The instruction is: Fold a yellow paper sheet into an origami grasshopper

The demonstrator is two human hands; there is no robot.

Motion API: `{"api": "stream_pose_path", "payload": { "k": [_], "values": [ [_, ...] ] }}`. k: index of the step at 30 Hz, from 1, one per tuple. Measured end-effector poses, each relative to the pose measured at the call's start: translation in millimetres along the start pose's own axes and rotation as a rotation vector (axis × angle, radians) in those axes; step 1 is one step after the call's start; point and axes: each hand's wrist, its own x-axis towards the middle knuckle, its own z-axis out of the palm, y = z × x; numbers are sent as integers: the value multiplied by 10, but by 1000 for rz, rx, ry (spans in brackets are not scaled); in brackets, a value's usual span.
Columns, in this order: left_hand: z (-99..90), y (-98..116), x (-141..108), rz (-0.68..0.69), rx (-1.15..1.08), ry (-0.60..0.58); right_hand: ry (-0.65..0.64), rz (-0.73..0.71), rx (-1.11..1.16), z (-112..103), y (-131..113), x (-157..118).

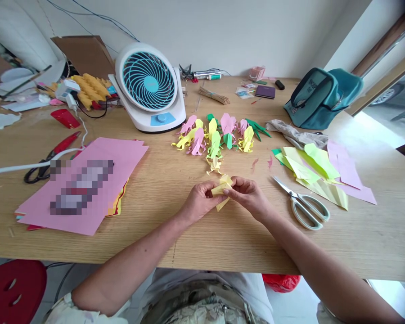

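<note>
A partly folded piece of yellow paper (224,189) is pinched between both hands, just over the wooden table. My left hand (200,198) grips its left side, fingers closed. My right hand (248,195) presses thumb and fingers on its right side. Right beyond the paper stands a small pale yellow origami figure (214,165). Behind it several origami figures (214,135) in pink, yellow and green are grouped together. White-handled scissors (305,207) lie to the right of my right hand, blades pointing away to the left.
Loose yellow, green and pink paper sheets (310,168) lie on the right, near a teal bag (324,99). A white fan (148,85) stands at the back left. Pink sheets (121,157) with a blurred object on top and dark-and-red scissors (54,157) lie on the left.
</note>
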Motion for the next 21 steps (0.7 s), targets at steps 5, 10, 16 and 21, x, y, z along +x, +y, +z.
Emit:
{"api": "stream_pose_path", "payload": {
  "k": [5, 10, 16, 21],
  "values": [
    [10, 25, -16, -17, 8, -21, -11, -33, -50, 14, -21, -12],
    [4, 2, -35, 1, 28, -38, -9, -94, -109, 15, -55, -33],
    [-4, 20, -49, 65, 22, -59, 16, -117, -100, 36, -73, -28],
    [-28, 82, -51, 121, 112, -43, -27, -113, -101, 47, -38, -24]
  ]
}}
